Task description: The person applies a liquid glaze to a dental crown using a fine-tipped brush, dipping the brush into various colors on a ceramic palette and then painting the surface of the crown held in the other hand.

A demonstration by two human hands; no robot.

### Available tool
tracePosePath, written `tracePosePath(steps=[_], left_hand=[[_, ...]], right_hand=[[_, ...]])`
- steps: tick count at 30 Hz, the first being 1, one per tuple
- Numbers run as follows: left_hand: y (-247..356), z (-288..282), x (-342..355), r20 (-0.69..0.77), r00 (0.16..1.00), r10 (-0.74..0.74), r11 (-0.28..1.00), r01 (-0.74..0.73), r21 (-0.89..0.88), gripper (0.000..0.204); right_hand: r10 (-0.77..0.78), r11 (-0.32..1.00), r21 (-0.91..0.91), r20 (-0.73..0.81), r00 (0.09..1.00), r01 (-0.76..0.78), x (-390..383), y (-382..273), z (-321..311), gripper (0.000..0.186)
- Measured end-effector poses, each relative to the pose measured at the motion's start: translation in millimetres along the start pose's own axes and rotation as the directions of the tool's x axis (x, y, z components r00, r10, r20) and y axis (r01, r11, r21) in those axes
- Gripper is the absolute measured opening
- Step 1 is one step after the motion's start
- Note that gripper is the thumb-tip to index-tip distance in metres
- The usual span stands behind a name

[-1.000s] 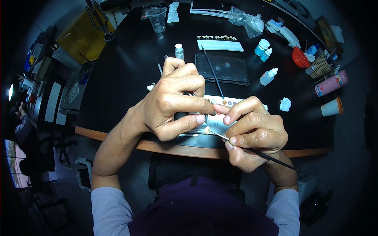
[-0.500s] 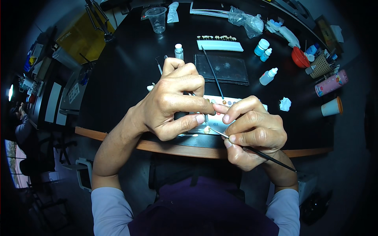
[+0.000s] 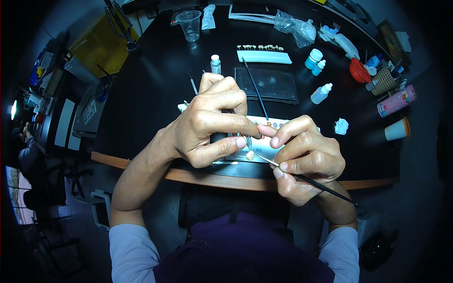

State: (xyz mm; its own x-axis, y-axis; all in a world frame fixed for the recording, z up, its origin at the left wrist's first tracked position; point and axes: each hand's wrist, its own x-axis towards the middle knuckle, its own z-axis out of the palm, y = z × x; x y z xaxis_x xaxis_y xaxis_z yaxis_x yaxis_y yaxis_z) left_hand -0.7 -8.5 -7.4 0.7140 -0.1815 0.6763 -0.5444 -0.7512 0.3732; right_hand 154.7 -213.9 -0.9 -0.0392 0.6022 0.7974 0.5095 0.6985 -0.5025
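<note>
My left hand point(image 3: 212, 120) is closed around metal tweezers point(image 3: 248, 142), mostly hidden by the fingers. Between their tips sits a small cream-coloured tooth crown point(image 3: 250, 155). A fine, dark-handled paintbrush point(image 3: 325, 188) is pinched in my right hand point(image 3: 309, 158), its tip just right of the crown; a small gap seems to separate them. The two hands meet at the fingertips above a white palette point(image 3: 267, 152) with small coloured dabs along its far side, partly covered by my fingers. A second brush point(image 3: 255, 89) rests with one end on the palette.
Beyond the palette lie a dark slab point(image 3: 281, 89) and a white stand point(image 3: 264, 57) bearing several tooth-like pieces. Small bottles point(image 3: 321, 94), crumpled tissue point(image 3: 341, 126), a paper cup point(image 3: 396, 129) and a red bowl point(image 3: 359, 70) stand rightward. A clear cup point(image 3: 189, 27) is farther back.
The brush tip has drawn slightly right, from against the crown to just beside it. My left hand keeps its hold on the tweezers. The whole view has shifted very slightly.
</note>
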Motion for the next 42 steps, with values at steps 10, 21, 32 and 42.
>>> tracePosePath(steps=[10, 21, 32, 42], left_hand=[[0.1, -0.6, -0.2, -0.013, 1.000, 0.003, 1.000, -0.003, -0.020, 0.032], [1.7, -1.7, 1.6, -0.019, 1.000, 0.005, 1.000, -0.005, -0.002, 0.030], [2.5, -1.6, 1.8, -0.023, 1.000, 0.007, 1.000, -0.007, -0.005, 0.030], [2.8, -1.0, 1.8, -0.021, 1.000, -0.001, 1.000, 0.001, -0.006, 0.029]], right_hand=[[0.006, 1.000, 0.018, -0.001, 1.000, -0.006, 1.1, -1.9, 2.6, 0.018], [0.004, 0.999, 0.042, -0.001, 1.000, -0.004, -3.0, 2.0, 5.3, 0.017], [0.013, 0.997, 0.071, -0.007, 1.000, -0.013, -4.1, 1.3, 5.7, 0.018], [0.017, 1.000, 0.025, -0.010, 1.000, -0.017, -1.8, 0.8, 6.4, 0.018]])
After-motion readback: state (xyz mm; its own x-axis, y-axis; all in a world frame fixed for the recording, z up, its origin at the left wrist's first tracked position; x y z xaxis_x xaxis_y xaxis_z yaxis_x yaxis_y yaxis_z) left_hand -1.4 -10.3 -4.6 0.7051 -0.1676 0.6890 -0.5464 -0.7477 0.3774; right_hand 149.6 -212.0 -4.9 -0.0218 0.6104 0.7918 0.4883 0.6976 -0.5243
